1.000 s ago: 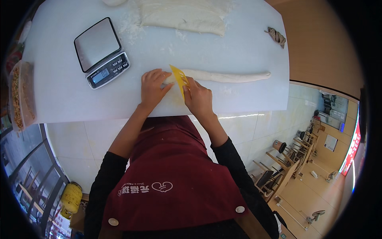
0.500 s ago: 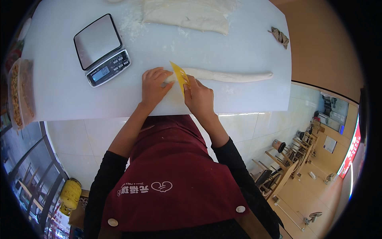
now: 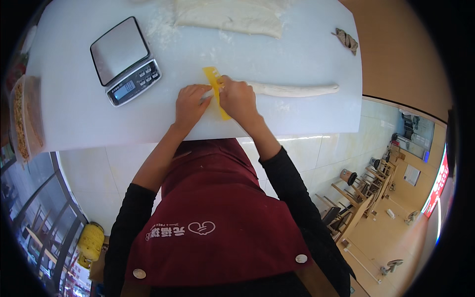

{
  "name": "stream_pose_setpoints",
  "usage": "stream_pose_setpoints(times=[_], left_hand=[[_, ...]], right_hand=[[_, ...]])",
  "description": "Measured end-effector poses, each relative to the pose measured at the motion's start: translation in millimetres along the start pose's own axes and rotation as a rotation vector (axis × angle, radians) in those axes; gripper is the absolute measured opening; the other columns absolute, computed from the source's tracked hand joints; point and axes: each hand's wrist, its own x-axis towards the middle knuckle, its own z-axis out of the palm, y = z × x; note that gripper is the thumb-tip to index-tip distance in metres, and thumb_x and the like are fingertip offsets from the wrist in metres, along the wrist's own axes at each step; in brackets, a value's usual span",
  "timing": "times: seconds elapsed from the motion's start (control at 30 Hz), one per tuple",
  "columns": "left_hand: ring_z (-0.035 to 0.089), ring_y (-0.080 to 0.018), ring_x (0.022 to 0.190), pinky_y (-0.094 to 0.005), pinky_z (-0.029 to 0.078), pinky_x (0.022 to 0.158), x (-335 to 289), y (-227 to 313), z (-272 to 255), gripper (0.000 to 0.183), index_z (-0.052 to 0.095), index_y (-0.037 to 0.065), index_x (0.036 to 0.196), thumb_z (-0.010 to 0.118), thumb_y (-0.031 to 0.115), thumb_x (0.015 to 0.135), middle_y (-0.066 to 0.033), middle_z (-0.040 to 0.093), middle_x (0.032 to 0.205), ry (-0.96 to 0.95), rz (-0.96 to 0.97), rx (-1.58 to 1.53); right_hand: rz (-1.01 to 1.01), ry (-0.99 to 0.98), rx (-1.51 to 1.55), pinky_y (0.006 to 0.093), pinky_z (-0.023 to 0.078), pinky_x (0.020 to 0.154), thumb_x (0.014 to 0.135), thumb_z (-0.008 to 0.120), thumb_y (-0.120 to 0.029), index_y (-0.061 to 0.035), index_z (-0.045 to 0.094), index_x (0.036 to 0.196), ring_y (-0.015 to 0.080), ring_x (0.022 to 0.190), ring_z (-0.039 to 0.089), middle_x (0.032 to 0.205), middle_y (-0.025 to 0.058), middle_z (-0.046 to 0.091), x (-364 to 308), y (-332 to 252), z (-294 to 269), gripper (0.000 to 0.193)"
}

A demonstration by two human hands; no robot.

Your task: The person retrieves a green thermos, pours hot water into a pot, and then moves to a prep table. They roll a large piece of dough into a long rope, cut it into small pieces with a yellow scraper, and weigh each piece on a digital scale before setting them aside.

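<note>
A long white dough rope (image 3: 292,89) lies across the table, running right from my hands. In my right hand (image 3: 238,101) is a yellow dough scraper (image 3: 216,94), gripped with closed fingers, its blade across the rope near the left end. My left hand (image 3: 192,105) rests just left of the scraper, its fingers curled around the rope's end, which they mostly cover. Left of my hands stands a digital kitchen scale (image 3: 126,59) with nothing on its silver plate.
A large flat dough slab (image 3: 230,19) lies at the far side amid scattered flour. A crumpled brown item (image 3: 346,41) sits at the table's (image 3: 307,116) right edge. At the left edge is a clear plastic container (image 3: 32,116) of chopped food. Wooden chairs (image 3: 366,198) stand beyond, right.
My right hand has moved left with the scraper, which has turned from tilted up to lying across the rope close to my left fingers. My left hand has barely moved.
</note>
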Motion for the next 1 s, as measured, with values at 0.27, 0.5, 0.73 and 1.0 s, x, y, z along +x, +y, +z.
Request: stream_pose_setpoints(times=[0.27, 0.5, 0.73, 1.0], left_hand=[[0.064, -0.0207, 0.085, -0.0314, 0.049, 0.078, 75, -71, -137, 0.039, 0.061, 0.007, 0.113, 0.073, 0.014, 0.076, -0.0090, 0.068, 0.096, 0.449, -0.328, 0.126], [0.052, -0.0252, 0.116, -0.0395, 0.041, 0.097, 69, -94, -178, 0.036, 0.065, 0.013, 0.113, 0.071, 0.026, 0.080, -0.0104, 0.063, 0.116, 0.407, -0.145, 0.442], [0.057, -0.0199, 0.110, -0.0397, 0.044, 0.094, 55, -83, -196, 0.037, 0.060, 0.013, 0.120, 0.066, 0.024, 0.085, -0.0047, 0.065, 0.114, 0.388, -0.301, 0.240], [0.057, -0.0203, 0.110, -0.0374, 0.044, 0.092, 47, -91, -190, 0.034, 0.062, 0.012, 0.118, 0.066, 0.018, 0.085, -0.0051, 0.066, 0.112, 0.365, -0.244, 0.255]], right_hand=[[0.502, 0.206, 0.979, 0.0216, 0.044, 0.045, 0.088, 0.059, -0.011, -0.0022, 0.059, 0.112, 0.0124, 0.061, 0.063, 0.082, 0.0083, 0.067, -51, 46, -42, 0.026], [0.718, 0.485, 0.987, 0.0210, 0.041, 0.046, 0.088, 0.059, -0.012, -0.0016, 0.057, 0.114, 0.0123, 0.062, 0.062, 0.084, 0.0092, 0.066, -99, 93, -78, 0.028], [0.922, 0.479, -0.017, 0.0347, 0.052, 0.069, 0.085, 0.056, -0.016, -0.0077, 0.061, 0.111, 0.0238, 0.074, 0.068, 0.093, 0.0104, 0.069, -146, 175, -64, 0.027], [0.959, 0.221, -0.118, 0.0445, 0.050, 0.081, 0.084, 0.053, -0.020, -0.0102, 0.061, 0.110, 0.0352, 0.092, 0.063, 0.101, 0.0141, 0.066, -136, 190, -59, 0.029]])
